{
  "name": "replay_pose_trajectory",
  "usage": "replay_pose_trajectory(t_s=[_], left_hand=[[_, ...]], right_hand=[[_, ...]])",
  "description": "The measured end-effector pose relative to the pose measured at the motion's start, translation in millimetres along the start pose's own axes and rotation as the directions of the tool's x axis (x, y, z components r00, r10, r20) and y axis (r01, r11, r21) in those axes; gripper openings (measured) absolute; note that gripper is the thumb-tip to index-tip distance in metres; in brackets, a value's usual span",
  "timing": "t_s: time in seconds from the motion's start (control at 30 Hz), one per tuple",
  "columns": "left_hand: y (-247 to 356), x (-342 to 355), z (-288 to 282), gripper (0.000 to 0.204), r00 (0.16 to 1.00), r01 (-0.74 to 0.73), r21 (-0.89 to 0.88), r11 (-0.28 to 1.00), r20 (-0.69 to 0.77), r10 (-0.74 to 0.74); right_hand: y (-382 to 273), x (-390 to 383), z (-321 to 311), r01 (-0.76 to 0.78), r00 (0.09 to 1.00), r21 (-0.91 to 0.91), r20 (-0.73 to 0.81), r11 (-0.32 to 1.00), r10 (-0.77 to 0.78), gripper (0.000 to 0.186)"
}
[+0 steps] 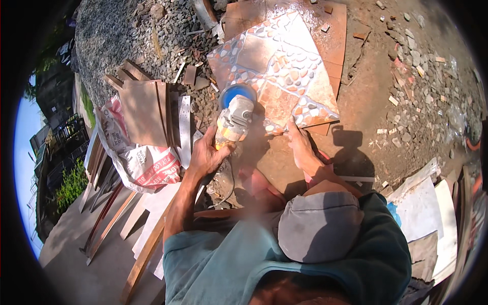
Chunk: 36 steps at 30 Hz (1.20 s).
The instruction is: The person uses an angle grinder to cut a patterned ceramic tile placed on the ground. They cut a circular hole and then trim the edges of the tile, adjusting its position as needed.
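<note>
My left hand is wrapped around the body of a dusty yellow and grey angle grinder. The grinder's round blue disc is at the left edge of a pebble-patterned floor tile; I cannot tell whether it touches. The tile lies askew on plain brown tiles. At the tile's near right edge, my right hand grips the rim, its fingers on top and the thumb's place partly hidden. A cord trails from the grinder toward my legs.
To the left, brown tile pieces stand by a red and white sack, with wood strips nearer me. Gravel lies at the far left. Rubble is scattered right; white sheets lie at the near right.
</note>
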<state>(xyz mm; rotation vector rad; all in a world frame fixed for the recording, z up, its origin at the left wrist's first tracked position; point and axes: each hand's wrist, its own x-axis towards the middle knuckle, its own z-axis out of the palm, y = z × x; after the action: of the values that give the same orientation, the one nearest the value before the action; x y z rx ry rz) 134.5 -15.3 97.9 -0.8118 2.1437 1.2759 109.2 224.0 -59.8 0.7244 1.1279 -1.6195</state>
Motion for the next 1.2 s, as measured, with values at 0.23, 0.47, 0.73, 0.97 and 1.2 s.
replay_pose_trajectory(t_s=[0.23,0.47,0.73,0.97,1.2], left_hand=[[-1,3,0,0.056,0.999,0.038,0.106,0.994,0.013,-0.039],[-11,7,3,0.055,0.988,-0.153,0.068,0.986,0.006,0.153],[1,2,-20,0.042,0.977,-0.127,0.085,0.988,-0.162,0.14],[-1,2,-41,0.041,0.948,-0.159,-0.156,0.975,-0.299,0.107],[-13,2,-52,0.03,0.934,-0.172,-0.34,0.924,-0.355,0.043]], right_hand=[[7,12,-8,-0.03,0.998,-0.023,0.06,0.999,0.032,0.088],[4,7,-4,-0.003,1.0,0.007,0.027,1.0,0.003,0.085],[-23,-23,-13,-0.01,0.968,0.223,0.247,0.975,-0.047,0.055],[-23,1,-62,0.213,0.959,0.427,0.083,0.879,-0.272,0.078],[-114,6,-104,0.451,0.848,0.418,0.074,0.789,-0.525,0.098]])
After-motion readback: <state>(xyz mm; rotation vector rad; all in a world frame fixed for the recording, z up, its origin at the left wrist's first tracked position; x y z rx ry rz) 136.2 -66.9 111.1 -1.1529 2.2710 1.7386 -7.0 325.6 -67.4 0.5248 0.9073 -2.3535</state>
